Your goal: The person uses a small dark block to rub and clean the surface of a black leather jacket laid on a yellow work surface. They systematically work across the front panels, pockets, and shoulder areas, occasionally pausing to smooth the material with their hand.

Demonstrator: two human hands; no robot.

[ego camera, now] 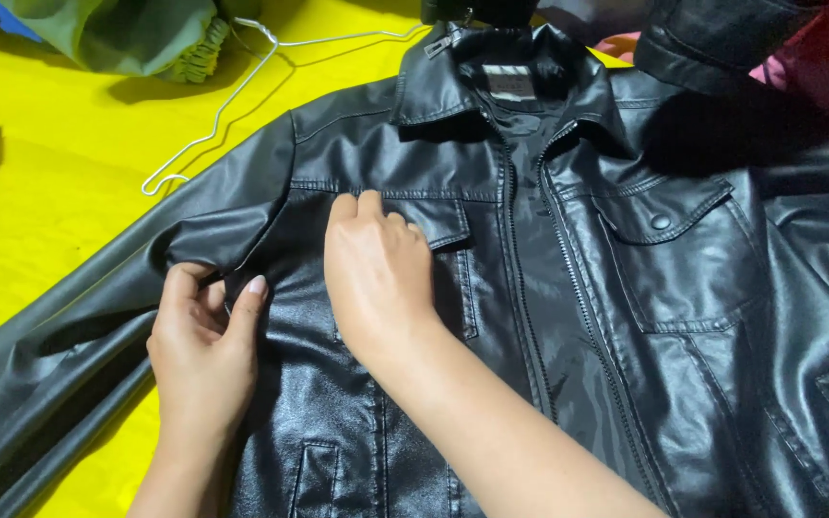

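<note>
My left hand (201, 338) pinching the black leather jacket (568, 317) at its armpit seam, my right hand (376, 273) with fingers curled, pressing its chest pocket flap, jacket spread face-up across the yellow table (50, 182), wire hanger (232, 96) beyond toward the far edge, green cloth (127, 34) at the far left corner

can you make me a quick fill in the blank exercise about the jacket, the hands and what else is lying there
1. The black leather jacket lies on a surface coloured ______.
2. The right hand rests on the chest pocket flap, and the left hand pinches the jacket near the ______ seam.
3. A bare wire ______ lies up and left of the collar.
4. The jacket's front zip is ______.

Missing words: yellow; sleeve; hanger; open
</note>
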